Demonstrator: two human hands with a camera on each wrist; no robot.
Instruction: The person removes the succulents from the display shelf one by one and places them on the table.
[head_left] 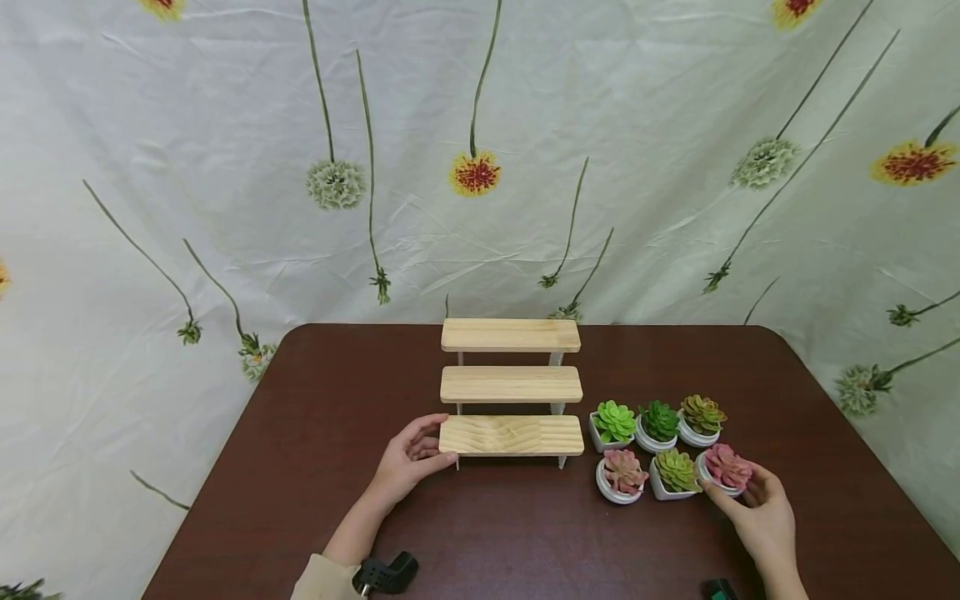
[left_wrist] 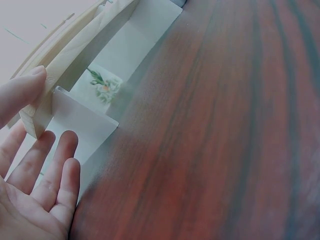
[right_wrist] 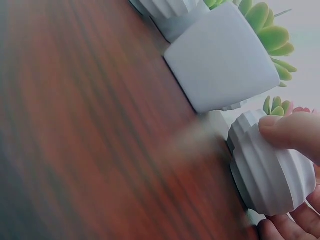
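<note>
A three-tier wooden display stand [head_left: 512,434] with clear supports stands at the middle of the table. My left hand [head_left: 412,457] holds the left end of its lowest board [left_wrist: 42,110], thumb on one side and fingertips on the other. To the right, my right hand [head_left: 763,515] grips a round white pot with a pink succulent [head_left: 727,467], at the near right corner of a group of potted succulents. In the right wrist view, the thumb presses on the ridged side of that pot [right_wrist: 270,172], and the fingers curl round its far side, partly hidden.
Beside the pink one sits a square pot with a yellow-green succulent [head_left: 677,472], then a paler pink succulent [head_left: 624,472]. Behind them are a bright green [head_left: 615,422], a dark green [head_left: 659,422] and an olive-red succulent [head_left: 702,415]. A flower-printed cloth [head_left: 645,125] hangs behind the dark table [head_left: 337,383].
</note>
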